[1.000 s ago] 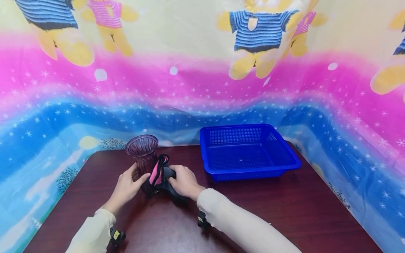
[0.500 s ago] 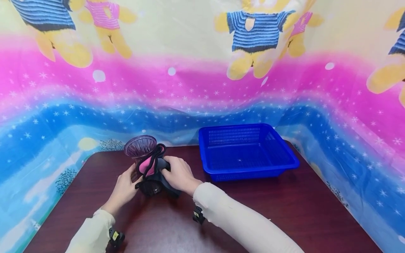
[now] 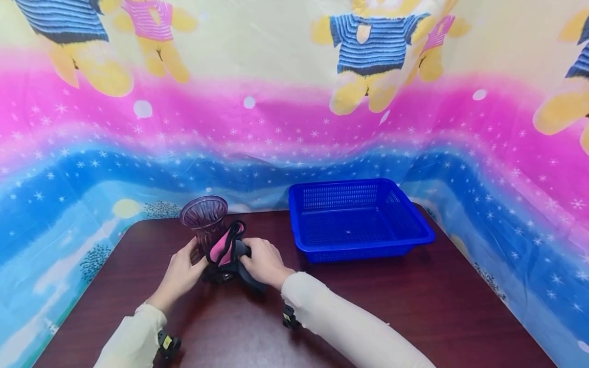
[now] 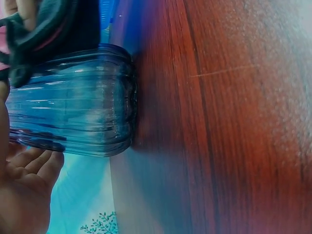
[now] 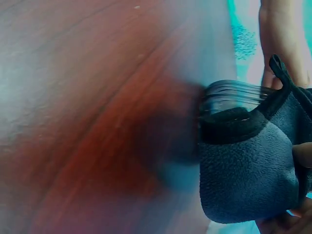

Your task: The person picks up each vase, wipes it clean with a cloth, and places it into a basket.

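Left hand (image 3: 178, 276): extended forward, thumb and fingers gripping an upright vase (image 3: 205, 225) on the table (image 3: 460, 296). Right hand (image 3: 265, 261): angled in, pinching a grey-and-pink cloth (image 3: 222, 249) beside the vase. Lower vase: largely hidden overhead.

Left sleeve (image 3: 131, 337): off-white, wrist-length
Right sleeve (image 3: 354, 327): matching off-white
Left wrist device (image 3: 168, 347): black, yellow label, beside left sleeve
Right wrist device (image 3: 290, 318): black, yellow mark
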A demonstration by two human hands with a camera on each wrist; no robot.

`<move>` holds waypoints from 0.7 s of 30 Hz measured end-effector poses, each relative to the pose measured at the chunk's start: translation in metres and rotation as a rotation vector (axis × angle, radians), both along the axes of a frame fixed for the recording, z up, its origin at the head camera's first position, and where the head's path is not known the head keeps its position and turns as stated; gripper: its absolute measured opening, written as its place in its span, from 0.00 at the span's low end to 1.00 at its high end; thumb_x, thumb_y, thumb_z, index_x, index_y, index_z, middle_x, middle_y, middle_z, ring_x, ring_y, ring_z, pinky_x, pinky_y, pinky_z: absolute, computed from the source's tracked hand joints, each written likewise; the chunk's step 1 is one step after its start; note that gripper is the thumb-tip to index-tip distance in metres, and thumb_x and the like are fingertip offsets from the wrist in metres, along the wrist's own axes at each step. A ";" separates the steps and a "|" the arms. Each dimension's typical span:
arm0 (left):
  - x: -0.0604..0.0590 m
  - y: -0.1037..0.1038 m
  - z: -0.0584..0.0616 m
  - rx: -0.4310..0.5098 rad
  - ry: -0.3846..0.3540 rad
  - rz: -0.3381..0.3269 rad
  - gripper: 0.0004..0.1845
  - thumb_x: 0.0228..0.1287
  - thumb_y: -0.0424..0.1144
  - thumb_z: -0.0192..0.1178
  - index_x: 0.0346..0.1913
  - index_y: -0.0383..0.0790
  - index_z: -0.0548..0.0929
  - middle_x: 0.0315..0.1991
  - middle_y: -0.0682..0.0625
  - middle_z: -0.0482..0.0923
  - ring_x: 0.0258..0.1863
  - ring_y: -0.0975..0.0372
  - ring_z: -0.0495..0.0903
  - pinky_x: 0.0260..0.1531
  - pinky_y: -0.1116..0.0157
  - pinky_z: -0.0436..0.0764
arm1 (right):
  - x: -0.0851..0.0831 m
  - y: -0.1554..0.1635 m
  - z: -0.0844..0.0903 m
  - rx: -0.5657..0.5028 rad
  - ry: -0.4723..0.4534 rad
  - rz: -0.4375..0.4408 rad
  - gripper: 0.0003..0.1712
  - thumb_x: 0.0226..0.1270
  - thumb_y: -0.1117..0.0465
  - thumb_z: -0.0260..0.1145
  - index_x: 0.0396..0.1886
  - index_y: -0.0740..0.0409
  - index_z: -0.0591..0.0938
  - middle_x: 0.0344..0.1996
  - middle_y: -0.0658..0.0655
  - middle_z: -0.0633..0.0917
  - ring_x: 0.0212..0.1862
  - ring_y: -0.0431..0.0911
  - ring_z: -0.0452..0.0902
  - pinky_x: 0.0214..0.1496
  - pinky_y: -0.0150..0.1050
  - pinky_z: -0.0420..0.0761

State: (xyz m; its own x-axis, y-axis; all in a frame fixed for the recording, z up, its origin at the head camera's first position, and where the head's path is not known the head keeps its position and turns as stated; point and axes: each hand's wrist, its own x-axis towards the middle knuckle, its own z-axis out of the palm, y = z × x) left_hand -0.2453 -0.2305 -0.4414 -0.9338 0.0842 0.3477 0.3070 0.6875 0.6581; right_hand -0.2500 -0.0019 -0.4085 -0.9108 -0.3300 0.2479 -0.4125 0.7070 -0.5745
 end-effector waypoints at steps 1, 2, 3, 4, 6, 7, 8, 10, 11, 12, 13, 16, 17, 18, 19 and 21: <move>0.001 0.000 0.000 -0.008 -0.006 0.000 0.33 0.71 0.45 0.62 0.72 0.29 0.68 0.61 0.29 0.78 0.59 0.39 0.81 0.59 0.45 0.79 | 0.000 0.000 -0.003 0.006 -0.011 0.001 0.03 0.65 0.60 0.68 0.36 0.46 0.85 0.31 0.45 0.87 0.29 0.38 0.76 0.30 0.32 0.73; 0.001 0.000 0.001 -0.014 -0.014 0.001 0.33 0.72 0.44 0.61 0.72 0.28 0.67 0.61 0.28 0.78 0.60 0.39 0.81 0.59 0.44 0.79 | 0.001 0.001 -0.005 0.011 -0.020 0.002 0.03 0.65 0.60 0.68 0.36 0.46 0.85 0.31 0.45 0.87 0.29 0.38 0.76 0.30 0.32 0.74; 0.002 -0.001 0.001 -0.017 -0.024 0.001 0.34 0.72 0.44 0.61 0.72 0.27 0.66 0.62 0.27 0.77 0.60 0.39 0.80 0.59 0.44 0.78 | 0.001 0.001 -0.008 0.018 -0.029 0.004 0.03 0.65 0.60 0.68 0.36 0.46 0.86 0.30 0.45 0.86 0.29 0.38 0.75 0.31 0.32 0.74; 0.003 -0.001 0.001 -0.019 -0.033 0.002 0.35 0.73 0.44 0.61 0.73 0.26 0.64 0.63 0.26 0.76 0.61 0.38 0.80 0.59 0.44 0.78 | 0.002 0.001 -0.011 0.024 -0.039 0.005 0.02 0.66 0.60 0.68 0.36 0.47 0.86 0.30 0.45 0.86 0.29 0.38 0.75 0.31 0.32 0.74; 0.003 0.000 0.001 -0.018 -0.046 0.001 0.36 0.73 0.46 0.60 0.73 0.25 0.63 0.63 0.26 0.75 0.62 0.38 0.79 0.59 0.43 0.78 | 0.002 0.002 -0.016 0.044 -0.047 0.005 0.02 0.65 0.60 0.69 0.35 0.47 0.86 0.28 0.45 0.85 0.29 0.38 0.74 0.31 0.33 0.73; 0.003 0.000 0.001 -0.016 -0.047 0.001 0.37 0.73 0.47 0.60 0.73 0.25 0.63 0.63 0.25 0.74 0.62 0.38 0.78 0.60 0.43 0.78 | 0.002 0.003 -0.018 0.054 -0.047 0.004 0.02 0.64 0.60 0.69 0.34 0.47 0.86 0.27 0.45 0.84 0.28 0.39 0.74 0.30 0.33 0.73; 0.003 0.000 0.001 -0.011 -0.045 0.002 0.37 0.73 0.48 0.60 0.73 0.26 0.64 0.63 0.26 0.75 0.62 0.38 0.79 0.59 0.44 0.78 | 0.002 0.003 -0.020 0.064 -0.047 0.001 0.02 0.64 0.60 0.70 0.33 0.47 0.86 0.27 0.45 0.84 0.29 0.38 0.74 0.30 0.33 0.73; 0.002 0.000 0.000 -0.004 -0.041 0.001 0.37 0.73 0.49 0.61 0.73 0.27 0.65 0.62 0.26 0.76 0.62 0.38 0.79 0.60 0.44 0.78 | 0.002 0.003 -0.025 0.084 -0.041 -0.004 0.02 0.62 0.60 0.70 0.32 0.46 0.86 0.26 0.45 0.84 0.29 0.38 0.74 0.30 0.34 0.72; 0.002 0.000 0.000 0.001 -0.038 0.000 0.36 0.72 0.49 0.61 0.72 0.29 0.66 0.61 0.27 0.77 0.62 0.39 0.79 0.60 0.44 0.79 | 0.001 0.004 -0.026 0.094 -0.036 -0.005 0.02 0.62 0.60 0.71 0.31 0.46 0.85 0.26 0.45 0.84 0.29 0.38 0.74 0.30 0.34 0.72; 0.001 0.000 0.000 0.004 -0.036 0.001 0.35 0.72 0.49 0.61 0.72 0.29 0.67 0.61 0.27 0.77 0.61 0.39 0.80 0.59 0.44 0.79 | 0.001 0.004 -0.028 0.101 -0.034 -0.005 0.02 0.62 0.59 0.71 0.31 0.46 0.85 0.26 0.45 0.84 0.29 0.38 0.74 0.30 0.34 0.72; 0.001 0.000 0.000 0.006 -0.034 0.000 0.35 0.72 0.49 0.61 0.72 0.29 0.67 0.61 0.27 0.78 0.61 0.39 0.80 0.59 0.44 0.79 | 0.001 0.004 -0.030 0.110 -0.032 -0.003 0.02 0.62 0.59 0.71 0.31 0.46 0.86 0.27 0.45 0.84 0.29 0.39 0.74 0.30 0.34 0.73; 0.000 0.000 0.000 0.008 -0.031 0.000 0.35 0.72 0.49 0.61 0.72 0.30 0.67 0.61 0.28 0.78 0.61 0.39 0.80 0.59 0.44 0.79 | 0.001 0.005 -0.035 0.153 -0.022 0.000 0.02 0.62 0.59 0.71 0.32 0.45 0.86 0.28 0.45 0.86 0.31 0.39 0.76 0.31 0.35 0.73; 0.000 0.000 0.001 0.008 -0.031 0.000 0.35 0.72 0.49 0.61 0.72 0.30 0.67 0.61 0.28 0.78 0.61 0.39 0.80 0.59 0.44 0.79 | 0.002 0.005 -0.037 0.167 -0.020 -0.001 0.02 0.62 0.59 0.71 0.32 0.45 0.86 0.29 0.46 0.86 0.31 0.39 0.77 0.32 0.35 0.74; 0.000 0.000 0.001 0.006 -0.032 0.000 0.36 0.72 0.49 0.61 0.72 0.30 0.67 0.61 0.28 0.78 0.61 0.39 0.80 0.59 0.44 0.79 | 0.002 0.005 -0.038 0.178 -0.014 -0.001 0.02 0.62 0.59 0.72 0.32 0.45 0.86 0.29 0.46 0.87 0.32 0.39 0.78 0.32 0.35 0.74; 0.000 0.000 0.001 0.004 -0.032 0.000 0.36 0.72 0.50 0.61 0.73 0.29 0.66 0.61 0.27 0.77 0.62 0.39 0.79 0.59 0.44 0.79 | 0.002 0.005 -0.039 0.182 -0.011 -0.001 0.03 0.62 0.59 0.72 0.33 0.44 0.87 0.30 0.46 0.87 0.33 0.39 0.79 0.32 0.36 0.75; 0.000 0.000 0.001 -0.003 -0.035 0.003 0.37 0.72 0.50 0.61 0.73 0.28 0.65 0.62 0.27 0.77 0.62 0.39 0.79 0.60 0.44 0.79 | 0.002 0.006 -0.041 0.176 -0.009 -0.005 0.03 0.62 0.59 0.72 0.34 0.44 0.87 0.31 0.46 0.88 0.34 0.39 0.80 0.32 0.36 0.76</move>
